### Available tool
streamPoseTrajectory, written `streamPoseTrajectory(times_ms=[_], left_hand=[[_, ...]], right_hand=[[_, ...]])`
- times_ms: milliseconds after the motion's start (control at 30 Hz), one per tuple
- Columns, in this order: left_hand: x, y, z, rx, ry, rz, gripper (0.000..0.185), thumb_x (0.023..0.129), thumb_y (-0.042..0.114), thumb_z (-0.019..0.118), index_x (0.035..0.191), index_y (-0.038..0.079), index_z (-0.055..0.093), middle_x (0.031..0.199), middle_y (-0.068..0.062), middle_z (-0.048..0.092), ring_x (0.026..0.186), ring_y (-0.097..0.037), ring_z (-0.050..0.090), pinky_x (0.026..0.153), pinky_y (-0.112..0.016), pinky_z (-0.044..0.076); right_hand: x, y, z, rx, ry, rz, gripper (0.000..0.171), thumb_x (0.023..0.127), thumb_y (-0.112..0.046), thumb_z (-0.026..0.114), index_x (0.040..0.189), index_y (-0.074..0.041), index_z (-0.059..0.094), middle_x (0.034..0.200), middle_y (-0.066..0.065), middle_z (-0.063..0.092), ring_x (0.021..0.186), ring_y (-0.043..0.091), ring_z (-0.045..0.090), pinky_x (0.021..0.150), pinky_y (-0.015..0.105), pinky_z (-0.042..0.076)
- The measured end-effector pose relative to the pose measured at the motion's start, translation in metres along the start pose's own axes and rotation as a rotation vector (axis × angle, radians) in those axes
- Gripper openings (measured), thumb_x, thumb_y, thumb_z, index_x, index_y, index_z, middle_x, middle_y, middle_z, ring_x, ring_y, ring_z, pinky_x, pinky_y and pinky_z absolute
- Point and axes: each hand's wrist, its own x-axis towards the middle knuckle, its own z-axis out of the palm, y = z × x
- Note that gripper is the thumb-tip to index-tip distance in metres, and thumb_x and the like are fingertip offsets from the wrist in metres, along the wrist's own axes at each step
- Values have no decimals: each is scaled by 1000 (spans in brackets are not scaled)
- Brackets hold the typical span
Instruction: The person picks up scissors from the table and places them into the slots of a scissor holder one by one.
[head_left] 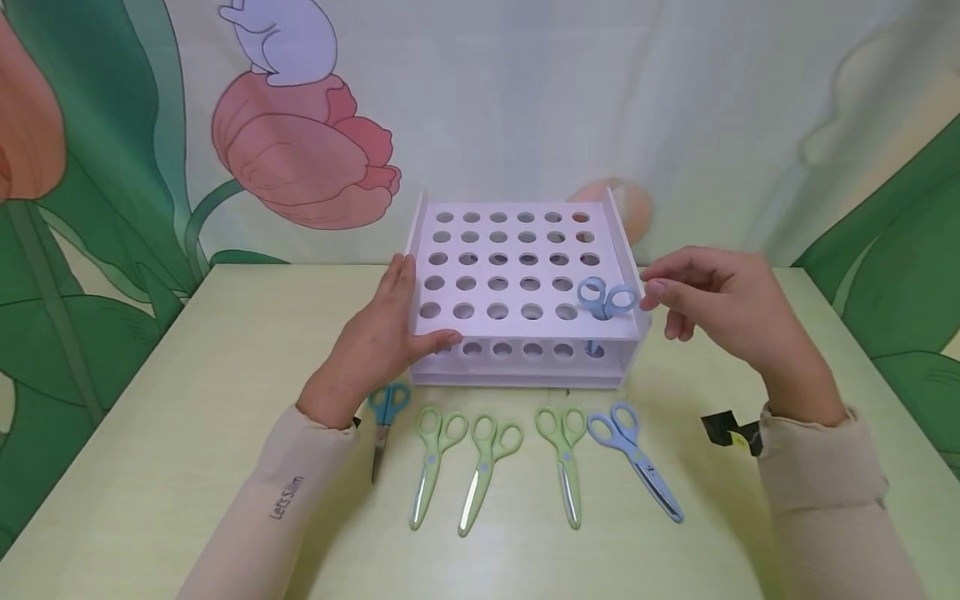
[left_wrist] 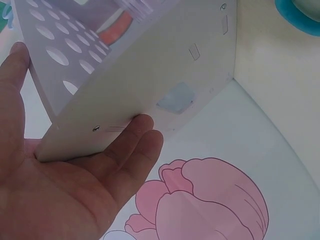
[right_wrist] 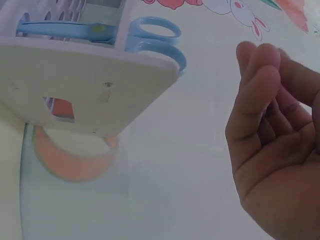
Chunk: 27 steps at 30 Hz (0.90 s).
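You're at a staged craft or classroom-style tabletop: a pale yellow-green table (head_left: 187,467) set against a printed backdrop (head_left: 300,158) of tulips and a cartoon rabbit, with a white holed rack (head_left: 517,283) and 6 child-size scissors (head_left: 491,462) about it.

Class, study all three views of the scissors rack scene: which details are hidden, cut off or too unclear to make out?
- Teal scissors, head view: handles partly hidden behind the left hand.
- Blue scissors in the rack, head view: blades sunk inside the white rack.
- Black object, head view: partly behind the right sleeve; too small to identify.
- Orange shape, right wrist view: blurred, partly behind the rack wall.
- Right hand, right wrist view: cut off by the frame edge.
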Motion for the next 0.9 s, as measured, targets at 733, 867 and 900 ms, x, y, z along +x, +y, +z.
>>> streamPoseTrajectory(times_ms=[733, 867, 900], left_hand=[[0, 2, 0, 28, 16, 56, 124, 80, 46, 85, 161, 1, 2, 168, -17, 1, 144, -35, 32, 93, -47, 48], [1, 0, -1, 27, 13, 52, 125, 80, 47, 85, 161, 1, 2, 168, -16, 1, 146, -35, 30, 95, -47, 47], [1, -1, -1, 28, 11, 55, 125, 80, 48, 84, 161, 1, 2, 168, -17, 1, 146, -35, 29, 95, -47, 47]], right_hand=[[-30, 90, -5, 7, -523, 222, 31, 97, -6, 67, 124, 8, 66, 89, 13, 67, 68, 24, 62, 64, 33, 54], [-28, 109, 6, -13, -638, 231, 35, 95, -2, 66, 129, 5, 65, 79, 11, 62, 64, 21, 57, 60, 30, 50], [-28, 112, 9, -20, -653, 230, 37, 95, -1, 66, 131, 4, 65, 76, 9, 61, 63, 20, 56, 59, 29, 49]])
